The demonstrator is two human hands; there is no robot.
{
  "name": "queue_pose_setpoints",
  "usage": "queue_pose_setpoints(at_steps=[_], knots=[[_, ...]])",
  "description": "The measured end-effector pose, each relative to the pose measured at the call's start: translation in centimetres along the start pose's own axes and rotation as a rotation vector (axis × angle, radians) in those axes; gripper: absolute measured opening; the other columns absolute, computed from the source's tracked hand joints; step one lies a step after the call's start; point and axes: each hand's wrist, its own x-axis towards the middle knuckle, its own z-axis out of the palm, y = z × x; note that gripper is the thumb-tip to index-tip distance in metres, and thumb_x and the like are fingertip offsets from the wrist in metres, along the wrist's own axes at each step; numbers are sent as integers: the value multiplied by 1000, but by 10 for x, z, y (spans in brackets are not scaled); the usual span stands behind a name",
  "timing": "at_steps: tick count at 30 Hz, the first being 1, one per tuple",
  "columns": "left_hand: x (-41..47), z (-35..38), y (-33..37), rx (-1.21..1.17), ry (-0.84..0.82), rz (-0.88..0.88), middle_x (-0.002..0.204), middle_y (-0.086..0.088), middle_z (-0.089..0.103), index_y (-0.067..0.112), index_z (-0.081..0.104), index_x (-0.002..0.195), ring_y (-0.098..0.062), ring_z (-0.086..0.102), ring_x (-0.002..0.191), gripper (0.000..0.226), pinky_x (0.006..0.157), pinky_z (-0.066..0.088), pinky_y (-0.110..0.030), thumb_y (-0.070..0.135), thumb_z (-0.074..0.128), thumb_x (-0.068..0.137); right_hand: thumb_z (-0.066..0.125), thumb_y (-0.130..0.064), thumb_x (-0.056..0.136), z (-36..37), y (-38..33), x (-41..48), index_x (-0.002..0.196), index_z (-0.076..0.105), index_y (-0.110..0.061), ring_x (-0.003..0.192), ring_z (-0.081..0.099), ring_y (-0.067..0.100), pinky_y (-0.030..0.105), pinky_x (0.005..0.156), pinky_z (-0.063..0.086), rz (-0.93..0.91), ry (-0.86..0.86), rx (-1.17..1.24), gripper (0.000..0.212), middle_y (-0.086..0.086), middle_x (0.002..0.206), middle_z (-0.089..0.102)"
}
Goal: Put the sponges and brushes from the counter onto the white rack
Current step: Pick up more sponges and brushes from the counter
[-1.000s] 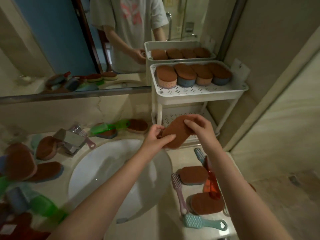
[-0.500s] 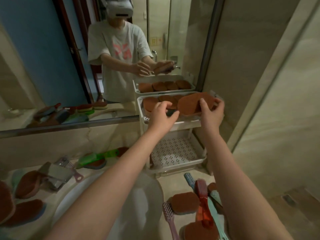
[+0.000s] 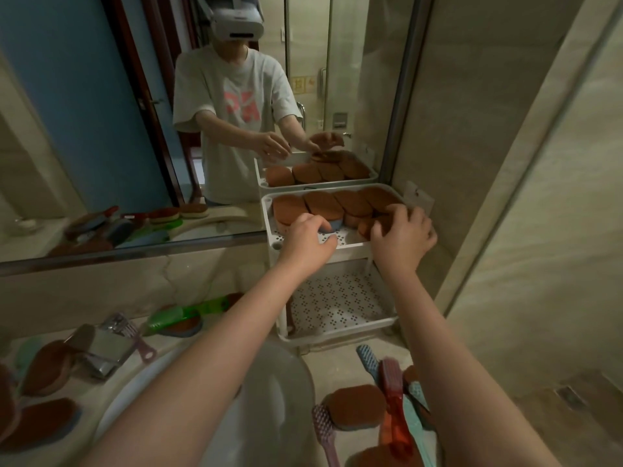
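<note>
Several sponges and brushes lie on the counter (image 3: 333,357) nearest the person, among them a red brush (image 3: 392,409) beside a flat sponge (image 3: 357,411). Farther on, the two hands are apart over the top tier of the white rack (image 3: 269,227). The left hand (image 3: 310,242) has loosely bent fingers and holds nothing. The right hand (image 3: 403,237) grips a brown sponge (image 3: 365,228) at the front right. This one should probably be set close against the back row (image 3: 323,205), to keep room in front.
</note>
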Motion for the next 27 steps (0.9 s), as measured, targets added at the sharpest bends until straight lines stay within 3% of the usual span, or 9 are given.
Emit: queue_pose_setpoints(at_steps=[4, 8, 14, 18, 22, 24, 27], knots=[[-2, 1, -1, 1, 68, 47, 113, -4, 56, 9, 64, 102, -17, 47, 110, 18, 87, 31, -19, 16, 57, 87, 57, -25, 85, 8, 2, -10, 90, 73, -14, 90, 61, 25, 44, 92, 41, -278, -24, 149, 19, 4, 91, 68], [-3, 1, -1, -39, 78, 24, 111, -5, 57, 8, 64, 100, -17, 48, 107, 17, 85, 32, -19, 15, 57, 87, 55, -28, 89, 10, 10, -11, 84, 72, -17, 88, 62, 23, 47, 103, 36, -265, -21, 111, 21, 0, 89, 69], [-8, -2, -2, -95, 98, 93, 105, -5, 57, 6, 64, 97, -19, 52, 104, 14, 91, 42, -27, 11, 58, 85, 55, -29, 87, 4, 8, -13, 88, 71, -17, 95, 61, 23, 48, 103, 36, -278, -10, 123, 19, 1, 95, 69], [-25, -5, 1, -114, 208, 272, 90, -8, 61, 4, 64, 84, -19, 55, 90, 12, 80, 44, -27, 12, 56, 81, 57, -21, 82, -1, 0, -31, 91, 70, -13, 95, 58, 26, 40, 85, 43, -378, 107, 215, 18, 5, 96, 67], [-57, -3, -7, -118, 203, 350, 72, -6, 57, 5, 57, 69, -17, 52, 70, 19, 63, 40, -25, 20, 50, 78, 53, -15, 78, -8, 1, -65, 92, 65, -7, 86, 55, 24, 32, 74, 35, -375, 166, 337, 20, 9, 90, 63], [-76, 5, -20, -146, 173, 300, 70, -1, 52, 6, 55, 68, -14, 48, 65, 19, 58, 37, -23, 22, 50, 78, 51, -17, 77, -5, 12, -87, 92, 62, -5, 84, 54, 26, 32, 73, 35, -362, 105, 354, 22, 11, 88, 61], [-110, 27, -49, -141, 107, 178, 70, 2, 49, 8, 56, 67, -11, 45, 63, 21, 57, 35, -21, 25, 50, 77, 47, -22, 79, 9, 41, -124, 95, 61, -4, 85, 58, 30, 37, 73, 43, -348, -117, 290, 28, 11, 90, 62]])
